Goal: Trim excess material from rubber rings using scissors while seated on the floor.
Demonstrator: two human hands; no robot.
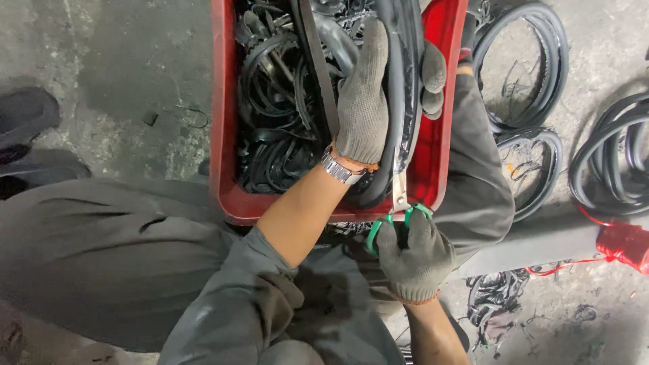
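Observation:
My left hand point(363, 94), in a grey knit glove with a metal watch at the wrist, is closed around a long black rubber band point(400, 101) that lies over the right side of a red plastic crate point(220, 115). My right hand point(414, 260), also gloved, grips green-handled scissors point(397, 215) just below the crate's near rim. The scissor blades point up along the rubber band, right under my left wrist. The crate is full of tangled black rubber strips point(277, 101).
Black rubber rings point(524, 122) and coiled black rubber point(612, 162) lie on the concrete floor to the right. A red spool of cord point(625, 245) rests by a grey bar point(541, 247). Rubber scraps point(497, 297) litter the lower right. Dark shoes point(27, 118) sit at left.

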